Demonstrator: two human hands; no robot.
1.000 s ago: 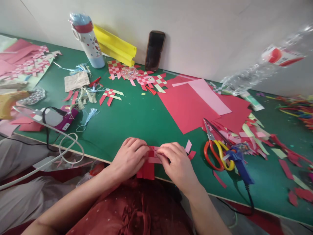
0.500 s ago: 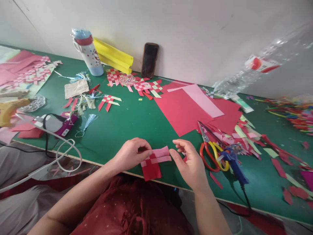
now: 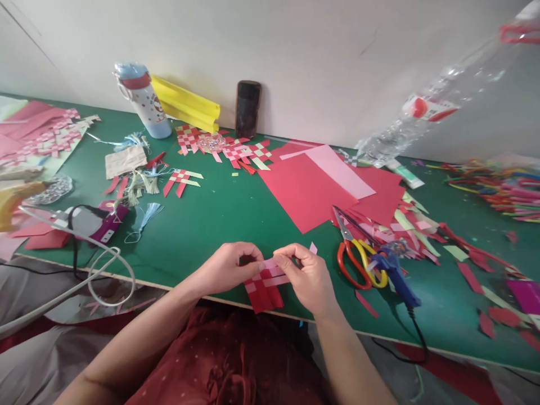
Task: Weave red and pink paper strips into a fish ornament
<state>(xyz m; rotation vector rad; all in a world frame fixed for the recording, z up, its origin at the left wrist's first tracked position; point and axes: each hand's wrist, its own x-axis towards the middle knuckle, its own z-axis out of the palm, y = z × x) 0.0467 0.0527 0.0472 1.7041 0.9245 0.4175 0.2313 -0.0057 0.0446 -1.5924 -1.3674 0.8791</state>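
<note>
A small woven piece of red and pink paper strips [image 3: 265,283] is held over the near edge of the green table [image 3: 211,219]. My left hand [image 3: 225,268] pinches its left side, fingers closed. My right hand [image 3: 306,278] pinches the pink strips on its right side, fingers closed too. The red strips hang down toward my lap. Both hands touch the piece from opposite sides.
Red and yellow scissors [image 3: 358,261] and a blue glue gun [image 3: 394,270] lie right of my hands. Red and pink sheets [image 3: 324,183] sit beyond, woven pieces [image 3: 219,146], a bottle [image 3: 143,101] and a phone [image 3: 247,108] by the wall. A cable loop [image 3: 105,270] lies left.
My right hand, which had let go and hung open half a second ago, has come back and pinched the pink strips. The view has shifted slightly.
</note>
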